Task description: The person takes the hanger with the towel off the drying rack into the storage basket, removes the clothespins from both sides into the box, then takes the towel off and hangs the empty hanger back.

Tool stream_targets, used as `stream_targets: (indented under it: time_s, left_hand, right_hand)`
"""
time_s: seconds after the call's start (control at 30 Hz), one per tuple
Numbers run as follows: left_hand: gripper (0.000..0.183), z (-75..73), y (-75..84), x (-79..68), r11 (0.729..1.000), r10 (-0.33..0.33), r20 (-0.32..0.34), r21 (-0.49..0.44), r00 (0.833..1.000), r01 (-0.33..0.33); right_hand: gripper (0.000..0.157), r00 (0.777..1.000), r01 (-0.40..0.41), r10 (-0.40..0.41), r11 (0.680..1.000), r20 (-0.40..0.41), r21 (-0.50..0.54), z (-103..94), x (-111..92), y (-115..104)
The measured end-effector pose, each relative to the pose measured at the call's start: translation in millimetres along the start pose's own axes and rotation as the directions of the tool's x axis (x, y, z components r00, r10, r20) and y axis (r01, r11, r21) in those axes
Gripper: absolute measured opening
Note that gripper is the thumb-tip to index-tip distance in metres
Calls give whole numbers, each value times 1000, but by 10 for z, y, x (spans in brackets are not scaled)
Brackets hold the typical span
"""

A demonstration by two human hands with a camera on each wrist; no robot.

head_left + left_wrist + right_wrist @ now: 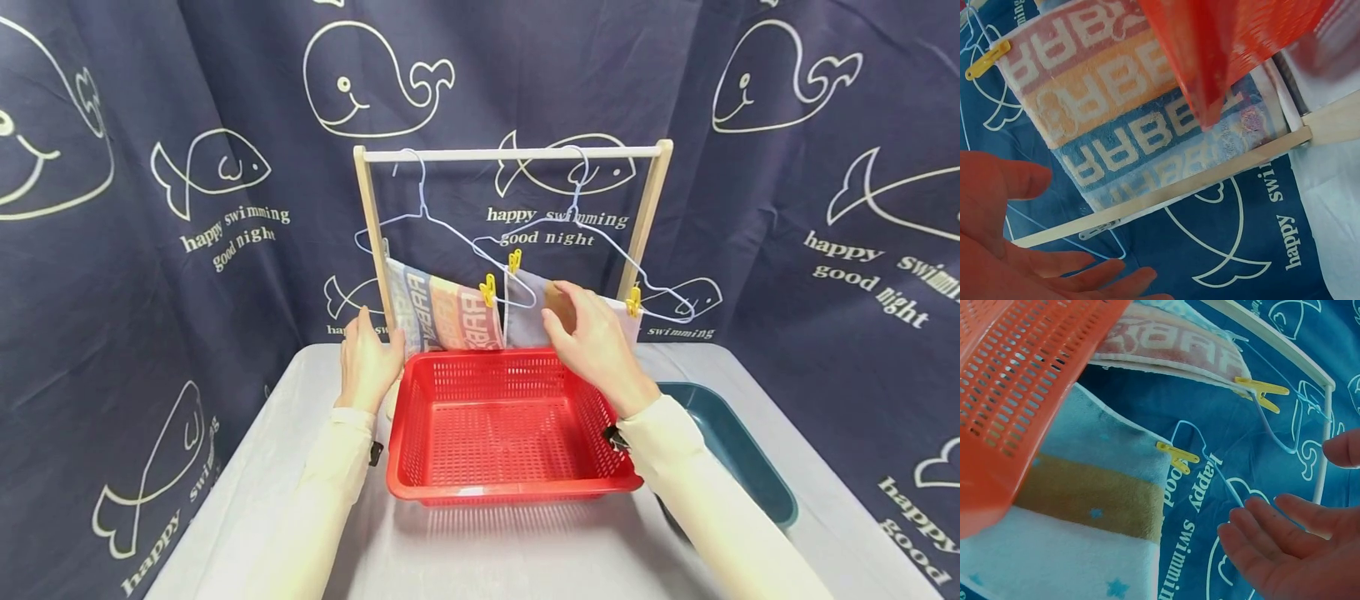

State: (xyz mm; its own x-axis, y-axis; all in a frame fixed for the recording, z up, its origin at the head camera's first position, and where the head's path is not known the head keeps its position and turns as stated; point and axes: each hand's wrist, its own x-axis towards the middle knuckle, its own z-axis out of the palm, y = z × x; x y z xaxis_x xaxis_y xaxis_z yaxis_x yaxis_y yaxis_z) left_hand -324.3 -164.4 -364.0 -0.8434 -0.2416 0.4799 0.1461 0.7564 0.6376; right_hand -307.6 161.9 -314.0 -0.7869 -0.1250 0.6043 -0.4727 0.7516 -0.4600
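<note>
My left hand [367,362], fingers apart and holding nothing, is beside the left post of a small wooden rack [495,155]. A striped lettered towel [1141,125] hangs there from a light blue hanger [450,223] by clothespins, one of them a yellow clothespin [488,290]. My right hand [596,346] is in front of the second towel [1091,494], which has blue, tan and white bands with stars. In the right wrist view its fingers are loosely bent with nothing between them. This towel is clipped with yellow clothespins [634,301] to another hanger [611,242].
A red plastic basket [513,488] stands in front of the rack, between my forearms, with nothing inside. To its right, partly under my right arm, sits a dark teal tray [780,500]. A navy whale-print curtain [247,67] surrounds the white-covered table [247,525].
</note>
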Motion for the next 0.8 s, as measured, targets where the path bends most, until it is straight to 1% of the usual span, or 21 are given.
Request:
stream_targets:
  time_s: [0.07, 0.2, 0.3, 0.4, 0.57, 0.8]
  left_hand:
    - [73, 20, 17, 58, 1000, -2, -22, -8, 1000, 2]
    - [71, 65, 45, 158, 1000, -17, -42, -25, 999, 16]
    - [69, 103, 59, 216, 999, -39, -49, -40, 998, 37]
    - [67, 145, 57, 271, 997, -50, -63, -60, 997, 47]
    - [66, 229, -6, 360, 997, -39, -87, -75, 995, 32]
    - [63, 298, -94, 474, 991, -24, -104, -132, 994, 10]
  right_hand:
    - [49, 1000, -6, 6, 1000, -6, -3, 11, 42, -31]
    - [48, 1000, -5, 5, 1000, -20, -5, 43, 130, -92]
    - [47, 999, 23, -24, 1000, -46, -6, 79, 207, -121]
    - [44, 994, 70, -71, 997, -80, -10, 126, 288, -137]
    - [41, 986, 127, -128, 992, -104, -12, 229, 405, -180]
    - [38, 984, 132, -134, 991, -115, -30, 353, 543, -276]
